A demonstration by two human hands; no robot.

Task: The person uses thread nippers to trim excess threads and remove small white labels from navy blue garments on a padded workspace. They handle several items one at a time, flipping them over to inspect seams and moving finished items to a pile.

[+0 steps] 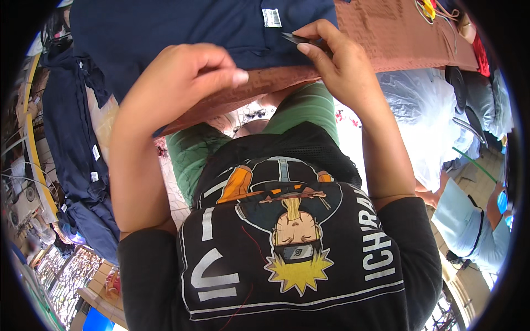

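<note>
Dark navy cloth (182, 27) lies over a brown patterned table cover (386, 33) in front of me. My right hand (345, 63) pinches a small pair of dark thread snips (298, 38), blades pointing left over the navy cloth. Just beyond the snips, a white printed label (271, 17) shows on that cloth. My left hand (190, 71) hovers over the near edge of the cloth, its fingers curled in toward the thumb and slightly blurred. Whatever those fingers may hold is hidden or too small to see.
More navy garments (69, 138) with white tags hang at the left. A translucent plastic bag (417, 105) bulges beside the table at the right, and another person's light blue clothing (464, 220) shows below it. Cords and a yellow item (428, 8) lie at the far right.
</note>
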